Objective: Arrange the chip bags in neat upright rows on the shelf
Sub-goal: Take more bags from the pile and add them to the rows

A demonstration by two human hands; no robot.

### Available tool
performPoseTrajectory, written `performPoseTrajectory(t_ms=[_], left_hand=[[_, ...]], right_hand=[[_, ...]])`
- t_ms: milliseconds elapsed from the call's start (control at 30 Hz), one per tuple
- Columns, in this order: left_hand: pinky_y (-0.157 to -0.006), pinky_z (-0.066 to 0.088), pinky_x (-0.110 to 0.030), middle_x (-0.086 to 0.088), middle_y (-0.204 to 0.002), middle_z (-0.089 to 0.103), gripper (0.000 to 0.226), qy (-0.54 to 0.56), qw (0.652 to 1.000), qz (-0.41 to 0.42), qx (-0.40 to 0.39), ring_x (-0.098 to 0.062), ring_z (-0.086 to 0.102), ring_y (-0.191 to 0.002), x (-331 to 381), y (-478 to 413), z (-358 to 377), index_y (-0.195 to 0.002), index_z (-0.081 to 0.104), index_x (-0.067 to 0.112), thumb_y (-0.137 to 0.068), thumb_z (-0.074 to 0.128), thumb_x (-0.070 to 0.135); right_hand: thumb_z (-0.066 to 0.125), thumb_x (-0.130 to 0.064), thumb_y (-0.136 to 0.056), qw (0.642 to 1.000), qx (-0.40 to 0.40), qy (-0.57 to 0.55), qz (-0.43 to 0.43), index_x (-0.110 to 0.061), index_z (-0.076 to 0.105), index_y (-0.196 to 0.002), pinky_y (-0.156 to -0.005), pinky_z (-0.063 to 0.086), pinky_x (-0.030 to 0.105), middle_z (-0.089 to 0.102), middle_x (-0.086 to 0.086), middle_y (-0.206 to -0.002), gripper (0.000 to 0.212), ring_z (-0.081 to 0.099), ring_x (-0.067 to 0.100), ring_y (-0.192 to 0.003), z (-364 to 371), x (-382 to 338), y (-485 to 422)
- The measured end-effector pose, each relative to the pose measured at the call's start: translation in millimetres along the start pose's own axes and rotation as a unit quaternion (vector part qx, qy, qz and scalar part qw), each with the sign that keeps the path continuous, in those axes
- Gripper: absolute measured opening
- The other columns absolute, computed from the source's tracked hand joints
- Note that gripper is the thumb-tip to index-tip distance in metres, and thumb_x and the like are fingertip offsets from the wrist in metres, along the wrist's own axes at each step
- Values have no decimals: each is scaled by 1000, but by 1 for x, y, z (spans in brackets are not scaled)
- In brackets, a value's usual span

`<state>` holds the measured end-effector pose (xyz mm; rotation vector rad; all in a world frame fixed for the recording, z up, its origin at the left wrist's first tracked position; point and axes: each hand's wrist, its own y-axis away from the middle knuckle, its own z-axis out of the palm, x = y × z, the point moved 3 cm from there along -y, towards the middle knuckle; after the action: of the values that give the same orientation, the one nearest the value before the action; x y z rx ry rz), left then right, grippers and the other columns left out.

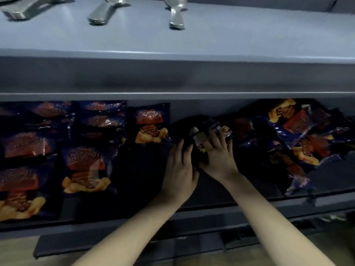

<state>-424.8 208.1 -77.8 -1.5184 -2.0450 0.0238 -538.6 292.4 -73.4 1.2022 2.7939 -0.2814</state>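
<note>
Head view, near, down onto shelf (269,206)

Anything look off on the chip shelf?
Yes. The bags on the right lie in a jumbled heap, tilted and overlapping, unlike the upright rows on the left. The left hand and right hand are at a dark bag between them.
</note>
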Motion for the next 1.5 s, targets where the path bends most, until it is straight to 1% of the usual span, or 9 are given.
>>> performPoseTrajectory(t_ms=[100,233,400,633,800,967,1200,1333,1500], left_hand=[[-115,23,-43,-10,-155,12,75,2,1000,2,-29,-28,13,-143,15,-1,20,-146,17,15,-85,60,22],[-116,20,-42,-9,-156,10,77,-13,1000,-7,-26,-28,11,-143,26,-10,31,-147,15,15,-86,61,22],[-116,18,-41,-12,-154,16,80,-16,999,-29,6,-31,14,-142,31,-21,26,-147,19,13,-82,65,20],[-114,23,-41,-15,-152,21,83,24,998,-21,61,-29,19,-141,18,-38,-4,-145,24,7,-80,70,28],[-113,23,-31,-1,-153,22,105,152,987,-43,3,-12,20,-140,10,-61,-31,-149,11,21,-70,78,41],[-83,36,0,29,-116,51,85,281,957,-38,-58,19,50,-104,15,-56,-37,-134,35,36,-65,84,30],[-71,44,-3,33,-91,65,55,357,919,-98,-139,13,60,-91,7,-38,-34,-107,50,46,-72,79,17],[-70,46,-5,33,-93,66,44,433,883,-155,-91,12,61,-91,-11,-26,-41,-106,55,41,-71,74,24],[-64,50,-10,22,-93,71,33,508,837,-194,-67,3,66,-87,-16,-14,-36,-106,59,33,-75,68,24]], right_hand=[[60,-18,-83,999,28,15,-22,-28,30,-145,-114,10,59,14,4,-158,70,3,31,-145,5,10,8],[59,-22,-87,997,71,7,-41,-33,40,-141,-113,16,59,31,4,-151,58,22,30,-142,0,21,11],[64,-26,-86,976,212,-47,-28,-23,66,-118,-101,38,53,64,5,-121,32,61,29,-108,-18,30,10],[67,-7,-81,938,323,-118,-47,-14,74,-95,-83,51,45,72,8,-91,17,66,32,-86,-64,42,-1],[62,-4,-83,900,344,-238,-124,-4,71,-92,-81,53,39,71,10,-90,13,66,27,-84,-101,41,-4],[62,-2,-85,877,241,-398,-116,-7,72,-95,-75,48,9,68,-8,-88,15,64,1,-80,-107,24,-6],[62,-4,-87,868,212,-438,-97,-9,72,-100,-74,48,8,71,-2,-91,17,63,-3,-82,-95,27,1],[62,-9,-89,824,221,-521,-23,-9,59,-117,-77,46,8,66,-1,-103,29,61,-8,-91,-80,38,6],[72,-35,-71,728,-73,-680,47,-16,34,-141,-96,47,30,49,-3,-133,82,50,12,-121,-37,21,20]])
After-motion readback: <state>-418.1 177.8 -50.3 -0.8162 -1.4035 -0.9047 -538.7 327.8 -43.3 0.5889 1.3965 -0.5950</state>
